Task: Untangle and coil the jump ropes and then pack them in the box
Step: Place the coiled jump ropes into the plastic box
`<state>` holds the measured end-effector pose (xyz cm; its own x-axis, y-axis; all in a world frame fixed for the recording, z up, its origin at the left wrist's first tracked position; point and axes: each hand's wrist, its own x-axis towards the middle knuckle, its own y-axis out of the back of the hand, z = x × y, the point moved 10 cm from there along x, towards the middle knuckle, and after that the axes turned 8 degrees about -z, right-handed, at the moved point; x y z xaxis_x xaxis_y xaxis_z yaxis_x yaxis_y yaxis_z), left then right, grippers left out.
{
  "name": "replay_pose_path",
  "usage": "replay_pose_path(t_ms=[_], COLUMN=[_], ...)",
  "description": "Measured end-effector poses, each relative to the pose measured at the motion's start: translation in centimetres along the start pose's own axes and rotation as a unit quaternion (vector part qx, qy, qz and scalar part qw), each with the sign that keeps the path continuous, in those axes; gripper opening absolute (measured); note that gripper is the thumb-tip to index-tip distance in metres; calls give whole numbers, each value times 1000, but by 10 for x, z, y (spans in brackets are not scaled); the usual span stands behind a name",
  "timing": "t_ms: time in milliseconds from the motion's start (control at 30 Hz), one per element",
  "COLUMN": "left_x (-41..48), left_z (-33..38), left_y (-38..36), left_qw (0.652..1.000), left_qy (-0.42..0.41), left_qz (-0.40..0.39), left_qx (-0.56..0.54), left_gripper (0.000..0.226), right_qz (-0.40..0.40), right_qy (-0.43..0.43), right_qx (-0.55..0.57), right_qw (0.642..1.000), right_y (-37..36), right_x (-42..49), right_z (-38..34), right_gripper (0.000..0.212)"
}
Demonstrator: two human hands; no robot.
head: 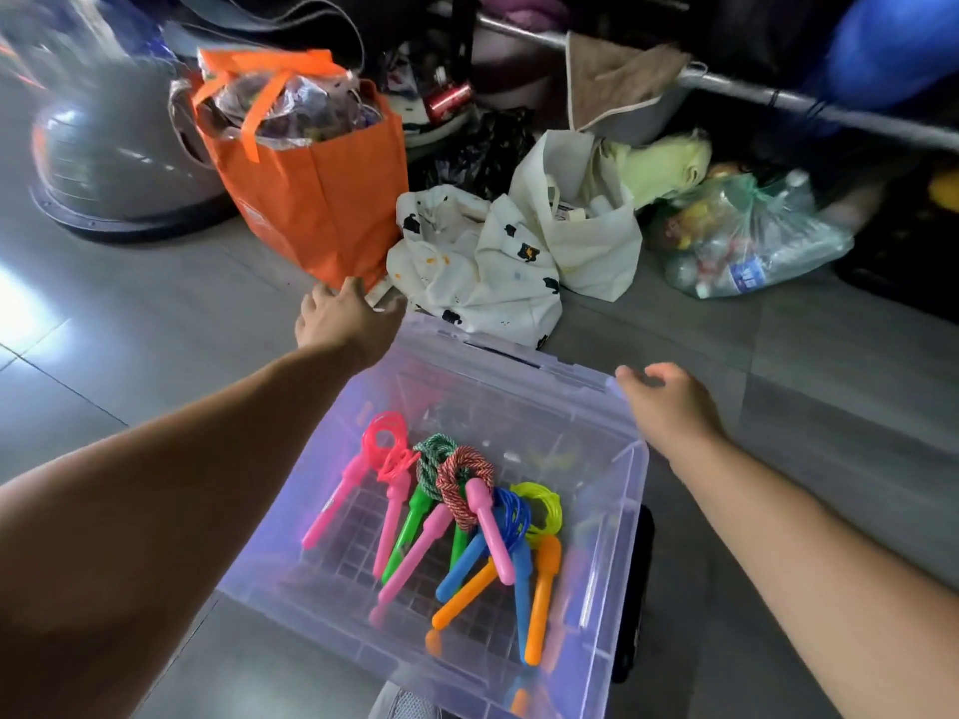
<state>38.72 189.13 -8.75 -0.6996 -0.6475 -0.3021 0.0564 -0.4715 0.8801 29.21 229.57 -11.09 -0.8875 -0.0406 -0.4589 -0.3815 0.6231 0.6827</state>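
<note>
A clear, purple-tinted plastic box stands on the floor in front of me. Inside lie several coiled jump ropes: a pink one, a green braided one, a red braided one, a blue one and a yellow-green one with orange handles. My left hand holds the box's far-left corner. At the far-right corner my right hand grips with curled fingers. Whether the hands hold the rim or a lid is unclear.
Beyond the box stand an orange tote bag, white printed cloth bags and a plastic bag of bottles. A grey dome-shaped object sits at the far left. Something black lies against the box's right side.
</note>
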Motion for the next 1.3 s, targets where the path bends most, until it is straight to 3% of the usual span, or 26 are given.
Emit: replay_pose_path(t_ms=[100,200,267,367,467,600,700,867,1000,1167,1300], left_x=[24,31,30,27,10,-34,-78,-155,-199,-210,-193], left_z=[-22,-22,-15,-9,-14,-38,-63,-118,-146,-164,-167], left_y=[-23,-34,-27,-12,2,28,46,54,47,17,10], left_qw=[994,993,998,998,990,976,964,957,963,987,993], left_qy=[68,61,35,5,-18,-44,-59,-62,-56,-3,27], left_qz=[-90,-93,-56,-20,-22,12,37,28,18,-64,-69], left_qx=[4,-31,-25,-66,-137,-214,-257,-284,-263,-145,-96], left_gripper=[89,92,82,77,80,65,57,53,55,84,53], right_qz=[-75,-89,-73,-25,-1,27,67,81,62,12,8], right_qy=[-33,-59,-72,-82,-55,11,49,56,50,33,12], right_qx=[32,98,142,172,132,95,96,58,13,-36,-52], right_qw=[996,989,985,981,990,995,992,993,997,999,999], right_y=[-25,-35,-34,-23,-7,5,10,-17,-52,-84,-87], right_x=[15,16,16,15,-7,-59,-108,-209,-254,-267,-259], right_z=[4,6,8,8,-2,-17,-20,10,44,71,71], right_gripper=[32,45,45,21,39,23,40,48,54,65,74])
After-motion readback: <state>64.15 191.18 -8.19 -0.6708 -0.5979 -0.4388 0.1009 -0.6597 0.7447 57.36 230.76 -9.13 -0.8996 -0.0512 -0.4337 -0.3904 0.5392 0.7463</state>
